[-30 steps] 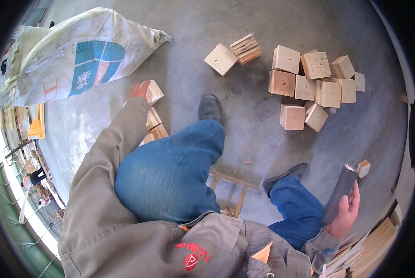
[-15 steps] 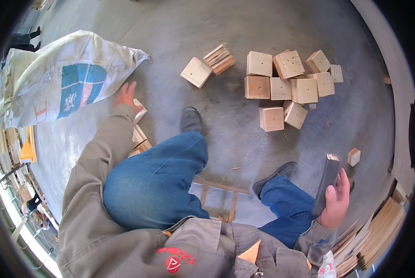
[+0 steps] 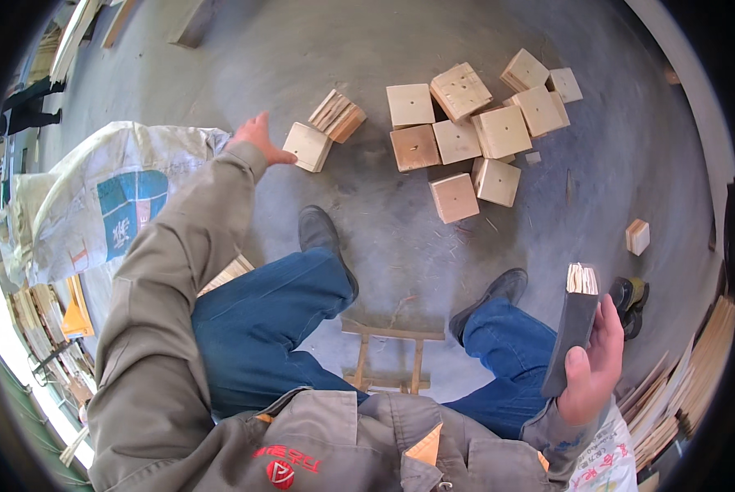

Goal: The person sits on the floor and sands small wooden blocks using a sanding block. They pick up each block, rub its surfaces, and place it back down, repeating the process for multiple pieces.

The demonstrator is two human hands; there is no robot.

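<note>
My left hand stretches forward with its fingers apart. Its thumb tip is right at the near left edge of a pale square wood block; whether it touches cannot be told. Behind that block leans a layered wood block showing its stacked edges. At my right knee, my right hand is closed around a long black-faced plywood piece, held upright and slightly tilted. The piece's top end shows pale, rough layers. Several square wood blocks, each with a small dark mark on the face, lie grouped ahead.
A white woven sack with a blue print lies at the left. A small wood block and a black-and-yellow tool are at the right. Wood strips are stacked at lower right. A wooden frame stands between my legs.
My left hand has moved from beside the sack forward and right to the pale block. My right hand still holds the plywood piece. The view has shifted.
</note>
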